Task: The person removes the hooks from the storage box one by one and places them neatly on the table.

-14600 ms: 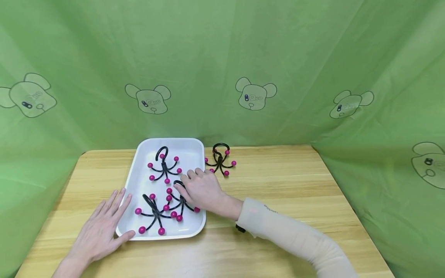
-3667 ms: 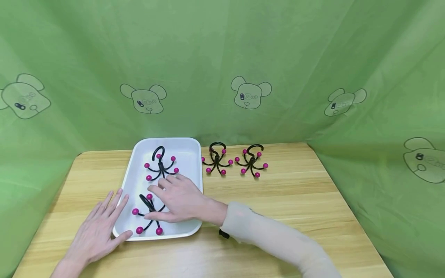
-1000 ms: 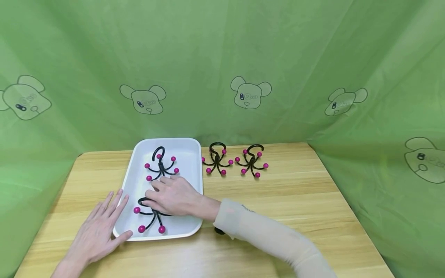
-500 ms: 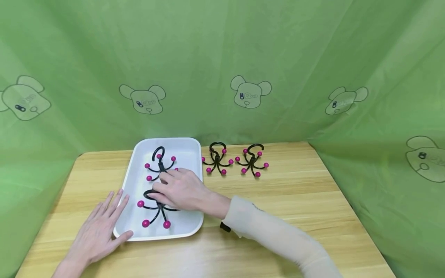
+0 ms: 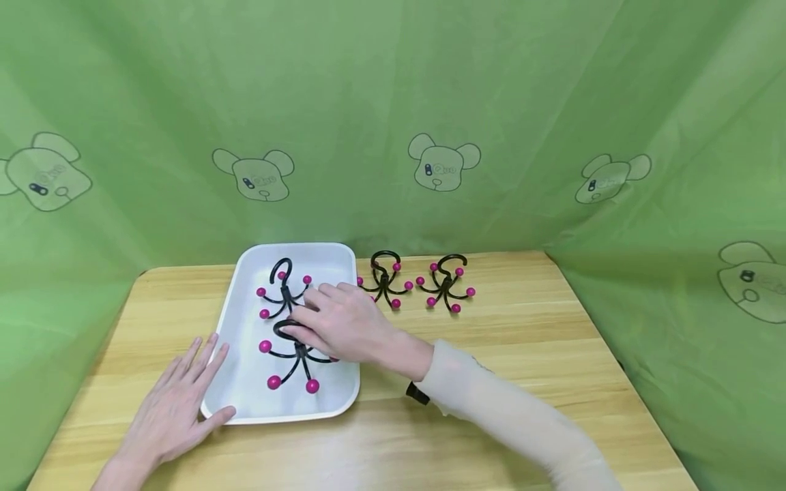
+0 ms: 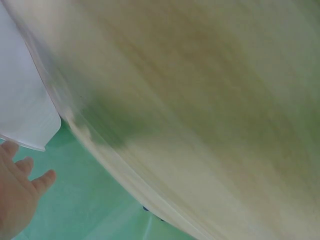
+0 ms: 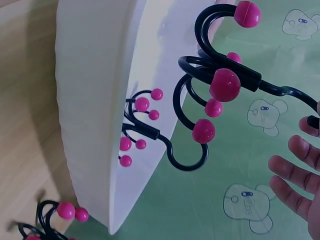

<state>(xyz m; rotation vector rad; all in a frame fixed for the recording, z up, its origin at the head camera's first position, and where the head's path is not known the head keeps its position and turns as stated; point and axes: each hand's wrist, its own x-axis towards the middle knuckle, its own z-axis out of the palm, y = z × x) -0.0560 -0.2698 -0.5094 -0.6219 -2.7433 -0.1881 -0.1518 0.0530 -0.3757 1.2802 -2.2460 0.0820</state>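
My right hand (image 5: 350, 324) pinches the curved top of a black hanging hook (image 5: 300, 350) whose several arms end in pink balls. That hook hangs over the right half of the white tray (image 5: 239, 385); the right wrist view shows its arms in the air beside the tray wall (image 7: 90, 100). Another such hook (image 5: 285, 294) lies in the tray's far part. With fingers spread straight, my left hand (image 5: 175, 402) rests at the tray's left edge, thumb by the near corner. In the left wrist view only some fingers (image 6: 20, 175) show.
Two matching hooks, one by the tray (image 5: 384, 281) and one farther right (image 5: 446, 285), lie on the wooden table (image 5: 491, 436) along its back edge. A green curtain (image 5: 350, 102) with mouse-like drawings encloses the back and sides.
Earlier, one hook went from the tray to the table's back. Since then, my right hand has gripped the near hook and moved it up and right. My left hand has stayed put.
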